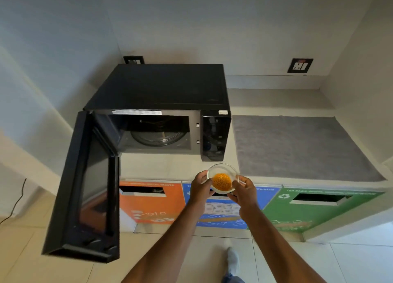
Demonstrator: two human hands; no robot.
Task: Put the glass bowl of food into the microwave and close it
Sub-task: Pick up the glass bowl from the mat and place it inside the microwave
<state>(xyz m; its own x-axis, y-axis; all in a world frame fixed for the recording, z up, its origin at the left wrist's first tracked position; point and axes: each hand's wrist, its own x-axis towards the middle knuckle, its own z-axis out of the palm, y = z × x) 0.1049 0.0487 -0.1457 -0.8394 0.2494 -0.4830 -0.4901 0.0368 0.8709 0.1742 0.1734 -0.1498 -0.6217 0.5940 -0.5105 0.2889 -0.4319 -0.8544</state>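
door: swung wide at the left; could get clipped if the bowl is carried in too far left
microwave: cavity open, turntable bare
left hand: grip closed on the bowl's left rim
glass bowl: held over the near bench edge, clear, orange food heaped inside; a tilt could spill it
right hand: grip closed on the right rim

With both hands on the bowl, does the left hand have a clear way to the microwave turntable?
Probably yes: the black microwave's door is swung wide open, the round glass turntable is bare, and nothing stands between it and the left hand.
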